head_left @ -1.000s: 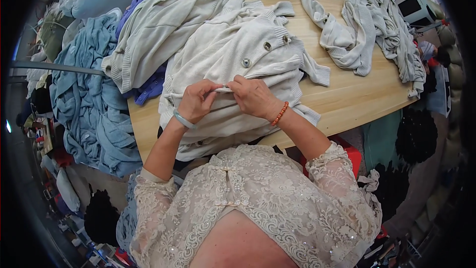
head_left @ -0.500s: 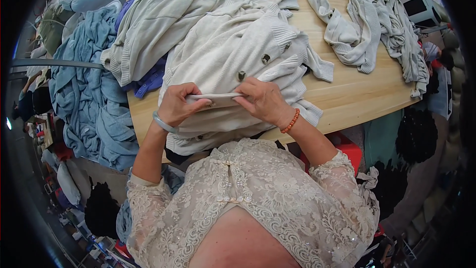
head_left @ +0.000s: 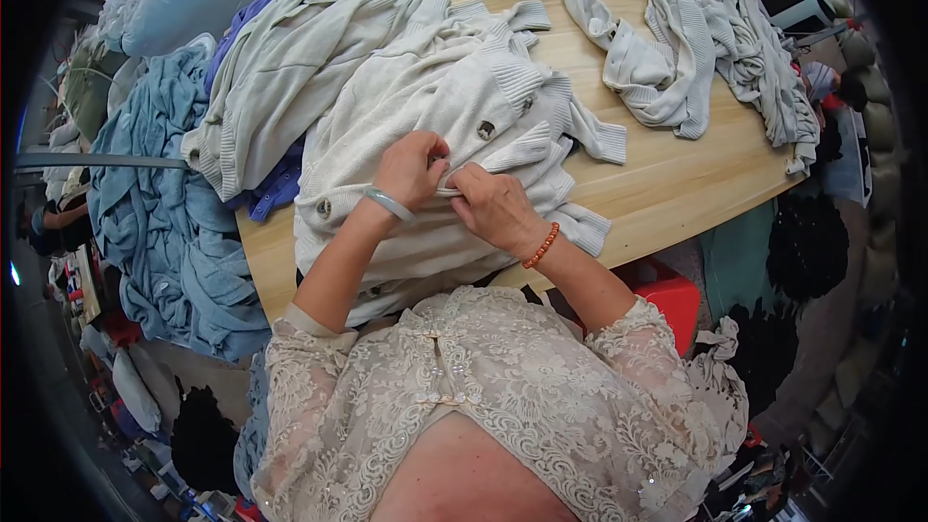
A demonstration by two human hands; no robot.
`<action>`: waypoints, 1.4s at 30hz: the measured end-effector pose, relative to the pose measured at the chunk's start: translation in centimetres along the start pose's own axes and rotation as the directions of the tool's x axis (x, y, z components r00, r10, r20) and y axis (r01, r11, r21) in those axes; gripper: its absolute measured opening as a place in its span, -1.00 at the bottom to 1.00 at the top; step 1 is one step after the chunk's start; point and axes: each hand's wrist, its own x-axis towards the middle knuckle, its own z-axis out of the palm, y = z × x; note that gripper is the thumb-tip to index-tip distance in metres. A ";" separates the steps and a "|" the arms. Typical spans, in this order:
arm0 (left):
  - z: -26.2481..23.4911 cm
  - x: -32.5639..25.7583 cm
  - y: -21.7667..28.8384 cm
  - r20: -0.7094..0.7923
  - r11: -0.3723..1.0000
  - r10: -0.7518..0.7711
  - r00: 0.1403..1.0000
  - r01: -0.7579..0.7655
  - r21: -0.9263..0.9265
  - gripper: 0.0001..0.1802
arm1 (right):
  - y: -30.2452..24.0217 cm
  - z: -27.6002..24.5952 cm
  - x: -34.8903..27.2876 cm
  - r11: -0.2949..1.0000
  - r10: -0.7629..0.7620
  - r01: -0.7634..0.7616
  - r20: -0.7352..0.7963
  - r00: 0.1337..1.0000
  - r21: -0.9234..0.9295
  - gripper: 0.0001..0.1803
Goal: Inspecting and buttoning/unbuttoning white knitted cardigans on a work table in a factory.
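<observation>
A cream knit cardigan [head_left: 387, 101] with dark buttons lies bunched on the table in front of me. My left hand [head_left: 414, 172], with a pale bangle at its wrist, pinches the cardigan's button edge, its fingers curled. Right beside it, my right hand [head_left: 495, 208], wearing an orange bead bracelet, closes thumb and fingers on the same edge. The two hands nearly touch, and the fingertips partly hide the cloth between them. A dark button [head_left: 486, 130] shows just beyond my right hand, and another button [head_left: 324, 206] lies left of my left forearm.
Pale knit garments [head_left: 290, 68] are heaped at the left over a purple garment [head_left: 275, 195]. Blue knitwear [head_left: 169, 222] hangs beyond the table's left side. More pale knits [head_left: 667, 77] lie across the wooden table [head_left: 667, 188]. A red stool [head_left: 672, 304] stands below its near edge.
My left hand has moved right, up to my right hand. The strip of edge that was stretched between my hands is now gathered at the fingertips.
</observation>
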 end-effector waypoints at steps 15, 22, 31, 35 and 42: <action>-1.3 -2.0 -0.9 0.231 0.803 -0.007 0.973 0.144 -0.578 -0.70 | 0.0 0.1 -0.1 1.000 0.001 0.001 -0.101 0.995 0.014 -0.56; 0.6 -4.7 -0.8 -0.115 0.971 0.175 0.978 -0.191 -0.147 -0.80 | 0.6 -0.8 0.6 0.998 -0.054 0.048 0.131 0.990 0.044 -0.65; 1.6 -4.9 -0.9 -0.239 0.973 0.128 0.962 -0.168 -0.156 -0.88 | -0.2 -1.4 0.8 0.989 -0.132 0.139 0.115 0.985 -0.058 -0.61; 0.4 -5.2 -0.8 -0.219 0.968 0.213 0.952 -0.236 -0.085 -0.90 | -1.2 -1.5 0.9 0.984 -0.158 0.163 0.067 0.985 -0.074 -0.63; -3.3 -6.8 -1.9 0.014 0.922 0.224 0.974 -0.207 -0.328 -0.85 | -2.3 -2.4 -0.2 0.954 -0.077 0.008 0.217 0.973 0.300 -0.85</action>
